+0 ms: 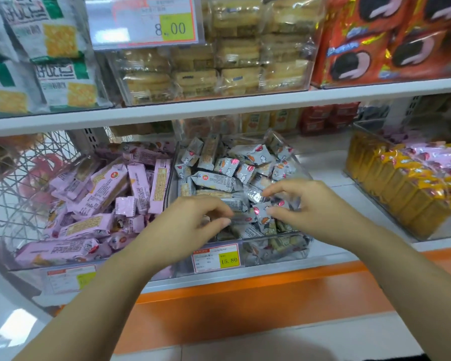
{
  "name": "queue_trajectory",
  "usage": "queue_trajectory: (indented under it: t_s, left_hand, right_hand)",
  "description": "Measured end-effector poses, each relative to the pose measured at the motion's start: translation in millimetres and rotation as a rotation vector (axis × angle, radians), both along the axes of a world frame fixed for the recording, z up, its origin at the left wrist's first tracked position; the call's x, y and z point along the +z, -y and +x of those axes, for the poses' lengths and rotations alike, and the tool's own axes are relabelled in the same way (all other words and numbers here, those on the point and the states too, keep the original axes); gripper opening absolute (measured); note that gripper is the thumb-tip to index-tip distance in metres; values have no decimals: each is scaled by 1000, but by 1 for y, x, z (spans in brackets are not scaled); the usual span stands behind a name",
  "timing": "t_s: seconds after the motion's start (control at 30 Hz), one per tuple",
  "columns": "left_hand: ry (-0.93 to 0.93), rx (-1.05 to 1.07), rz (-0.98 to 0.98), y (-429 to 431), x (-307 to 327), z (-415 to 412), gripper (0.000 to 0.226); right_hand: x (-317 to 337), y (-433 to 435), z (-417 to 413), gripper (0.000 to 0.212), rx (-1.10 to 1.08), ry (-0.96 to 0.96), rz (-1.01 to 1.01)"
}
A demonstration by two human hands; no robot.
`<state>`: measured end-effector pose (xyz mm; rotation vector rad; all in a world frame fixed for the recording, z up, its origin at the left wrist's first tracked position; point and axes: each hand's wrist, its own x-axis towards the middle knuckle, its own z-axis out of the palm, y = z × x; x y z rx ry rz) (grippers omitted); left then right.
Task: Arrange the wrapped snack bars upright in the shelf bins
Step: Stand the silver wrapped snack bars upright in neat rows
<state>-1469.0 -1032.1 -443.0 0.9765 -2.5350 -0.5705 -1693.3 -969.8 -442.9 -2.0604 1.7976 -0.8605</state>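
While both forearms reach in over the near rim of the clear middle bin (271,237), the left hand (190,220) and the right hand (305,201) sit low in the bin's near half, close together but apart. The silver-wrapped bars (214,179) fill this bin in a loose jumble, most of them flat or tilted, with a few near the far wall standing closer to upright. The left fingers (223,222) are curled, and thumb and fingertips pinch the end of one bar lying flat directly to their right. The right fingers (267,191) are also curled: the index tip touches a crinkled wrapper end at its left, the thumb lies nearer, and bar ends sit gripped between the two. A price tag (215,257) is fixed to the bin's front wall below the left hand. Pink-wrapped bars (110,194) lie heaped immediately to the left. Yellow packs (391,194) stand in a row well to the right.
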Motion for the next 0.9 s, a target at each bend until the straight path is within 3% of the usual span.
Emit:
queue_trajectory:
  t_s: [0.17, 0.27, 0.37, 0.63, 0.9]
  left_hand:
    - [432, -89, 306, 13, 11, -28, 41]
    - [741, -118, 392, 22, 13, -42, 67]
    - [920, -114, 398, 27, 7, -49, 81]
    - [937, -72, 437, 29, -7, -45, 93]
    - [873, -61, 425, 28, -8, -41, 87]
  right_hand:
    - [-12, -10, -12, 42, 100, -266, 36]
    - [-17, -16, -15, 44, 116, -251, 44]
    - [-18, -19, -22, 44, 126, -185, 24]
    - [-21, -16, -26, 44, 142, -175, 0]
    - [-21, -15, -23, 46, 133, -198, -2]
